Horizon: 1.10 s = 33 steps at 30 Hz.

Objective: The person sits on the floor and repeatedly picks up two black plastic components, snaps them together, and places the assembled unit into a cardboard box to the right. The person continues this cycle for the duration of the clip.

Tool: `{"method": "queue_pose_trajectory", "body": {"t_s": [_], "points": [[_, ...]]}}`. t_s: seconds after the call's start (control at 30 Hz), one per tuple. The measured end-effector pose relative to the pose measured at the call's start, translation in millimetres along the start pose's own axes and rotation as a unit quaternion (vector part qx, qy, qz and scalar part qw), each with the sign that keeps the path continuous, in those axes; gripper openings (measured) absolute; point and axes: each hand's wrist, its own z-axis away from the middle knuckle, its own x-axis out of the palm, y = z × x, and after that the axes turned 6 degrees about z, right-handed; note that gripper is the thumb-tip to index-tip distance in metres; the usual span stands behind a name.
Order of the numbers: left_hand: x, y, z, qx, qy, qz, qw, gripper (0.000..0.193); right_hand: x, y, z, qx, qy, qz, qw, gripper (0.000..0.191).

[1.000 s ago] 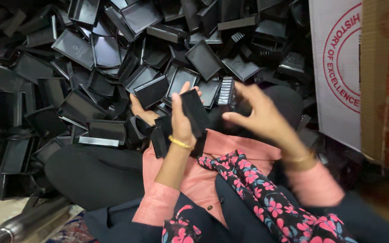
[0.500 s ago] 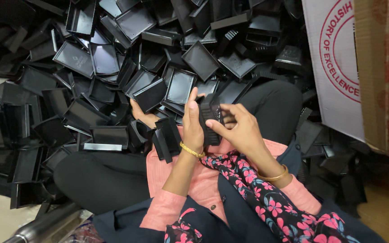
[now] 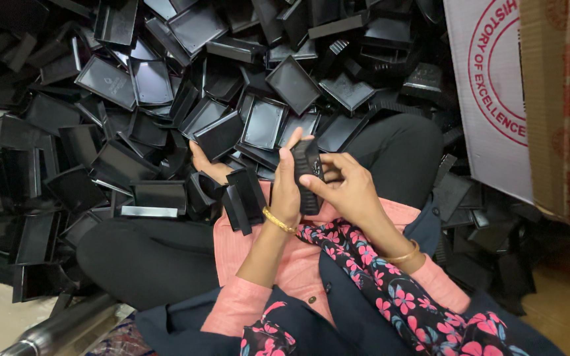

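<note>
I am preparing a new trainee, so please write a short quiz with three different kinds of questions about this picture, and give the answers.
1. True or false: the left hand and the right hand both grip the same small black ribbed plastic part.
2. Multiple choice: what lies heaped on the floor in front of the person? A) white paper cups B) black rectangular plastic trays C) green glass bottles
3. Fill in: a thin gold ______ sits on each wrist.

Key:
1. True; both hands hold it above the lap.
2. B
3. bangle; the gold bangle on the left wrist shows clearly, and another on the right.
</note>
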Motion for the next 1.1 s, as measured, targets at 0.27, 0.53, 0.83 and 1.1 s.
{"method": "queue_pose_trajectory", "body": {"t_s": [0.27,0.53,0.83,1.1], "points": [[-6,15,-4,0.137,-0.043,-0.281,0.949,0.047,-9,25,-5,0.080,-0.153,-0.182,0.968,0.046],[-23,49,-6,0.195,0.106,-0.475,0.851,0.047,-19,1,26,0.076,-0.135,-0.069,0.986,0.049],[-19,-12,-70,0.178,-0.060,-0.600,0.778,0.049,-149,1,15,0.085,0.242,0.127,0.958,0.029],[-11,-30,-86,0.037,-0.041,-0.738,0.673,0.026,-223,-14,10,-0.117,0.224,-0.600,0.759,0.042]]}}
